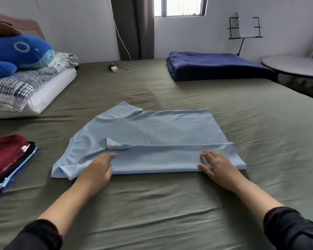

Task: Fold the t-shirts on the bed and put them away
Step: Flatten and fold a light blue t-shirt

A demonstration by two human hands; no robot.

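- A light blue t-shirt (pixel 152 134) lies flat on the bed (pixel 152 204), in the middle of the frame
- The near long edge of the t-shirt is folded over onto itself, so a band of cloth runs across its lower part
- One sleeve (pixel 112 143) is tucked in at the left end of that band
- The left hand (pixel 98 170) lies on the left part of the fold, fingers straight and flat on the cloth, holding nothing
- The right hand (pixel 215 165) lies on the right part of the fold, fingers spread and flat on the cloth, holding nothing
- Both arms wear dark sleeves pushed up past the wrists
- A stack of folded shirts (pixel 7 157), with a dark red one on top, sits at the left edge of the frame, apart from the blue t-shirt
- A blue toy whale (pixel 16 53) rests on pillows (pixel 25 91) in the upper left
- A folded dark blue blanket (pixel 217 66) lies on the bed in the upper right
- A white charger with its cord (pixel 119 68) lies on the bed near the top middle
- A round table (pixel 294 65) stands at the right edge
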